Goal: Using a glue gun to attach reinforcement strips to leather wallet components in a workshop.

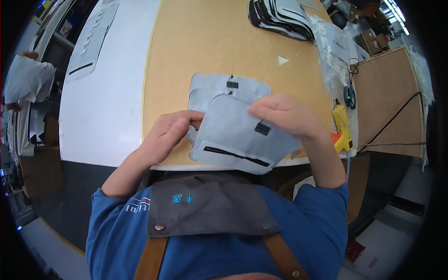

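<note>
Grey panel (pixel 228 126) I see at the table's (pixel 205 37) 6 o'clock edge; right hand (pixel 284 114) pinches its 2 o'clock side. Left hand (pixel 170 133) meets its 9 o'clock side, fingertips hidden, so its grip I cannot tell. Yellow corded tool (pixel 342 120) lies at 3 o'clock, similar panels (pixel 210 80) at 11, dark-edged stack (pixel 280 18) at 1.

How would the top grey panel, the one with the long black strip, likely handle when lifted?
Probably light for its size, since the grey panel looks thin. Its broad, mostly flat face beside the right hand suggests moderate stiffness, though it may bend. Its matte surface looks unlikely to be very slippery.
</note>
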`<state>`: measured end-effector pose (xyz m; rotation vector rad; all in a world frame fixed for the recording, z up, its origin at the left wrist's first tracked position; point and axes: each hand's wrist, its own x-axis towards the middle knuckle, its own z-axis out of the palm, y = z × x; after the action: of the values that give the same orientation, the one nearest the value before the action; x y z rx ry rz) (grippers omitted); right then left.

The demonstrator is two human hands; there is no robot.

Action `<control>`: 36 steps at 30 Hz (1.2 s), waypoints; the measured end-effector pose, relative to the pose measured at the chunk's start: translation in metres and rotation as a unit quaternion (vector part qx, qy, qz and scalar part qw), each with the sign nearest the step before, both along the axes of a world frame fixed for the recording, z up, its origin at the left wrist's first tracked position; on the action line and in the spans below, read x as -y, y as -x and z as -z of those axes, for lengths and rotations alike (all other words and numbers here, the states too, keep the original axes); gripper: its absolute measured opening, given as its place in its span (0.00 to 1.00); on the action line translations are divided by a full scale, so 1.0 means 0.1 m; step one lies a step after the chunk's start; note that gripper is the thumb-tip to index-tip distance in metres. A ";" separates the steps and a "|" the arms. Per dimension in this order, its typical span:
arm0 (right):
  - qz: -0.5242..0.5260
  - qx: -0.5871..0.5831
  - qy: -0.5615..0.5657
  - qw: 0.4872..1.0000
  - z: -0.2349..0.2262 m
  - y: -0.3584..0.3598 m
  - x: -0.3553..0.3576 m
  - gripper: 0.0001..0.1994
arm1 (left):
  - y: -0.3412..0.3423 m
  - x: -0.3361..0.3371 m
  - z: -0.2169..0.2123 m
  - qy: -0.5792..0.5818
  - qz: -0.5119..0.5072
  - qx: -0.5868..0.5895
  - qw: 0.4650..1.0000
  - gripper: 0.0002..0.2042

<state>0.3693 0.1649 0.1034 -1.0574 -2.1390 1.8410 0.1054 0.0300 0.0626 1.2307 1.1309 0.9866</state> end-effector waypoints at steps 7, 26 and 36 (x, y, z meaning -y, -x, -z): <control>-0.075 0.027 0.046 0.996 0.61 -0.12 0.29 0.12 | -0.15 0.30 0.19 0.112 -0.140 -0.055 0.982 0.13; 0.226 0.008 -0.125 0.966 0.92 -0.37 0.39 0.19 | -0.13 0.20 0.45 -0.051 -0.159 -0.340 0.925 0.28; 0.205 0.076 -0.234 0.947 0.84 -0.38 0.35 0.23 | -0.11 0.20 0.49 -0.163 -0.155 -0.425 0.877 0.26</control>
<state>0.4078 0.1301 0.0197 -1.4105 -2.0732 1.0324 0.1159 0.0104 0.0139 1.8897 1.9473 0.8983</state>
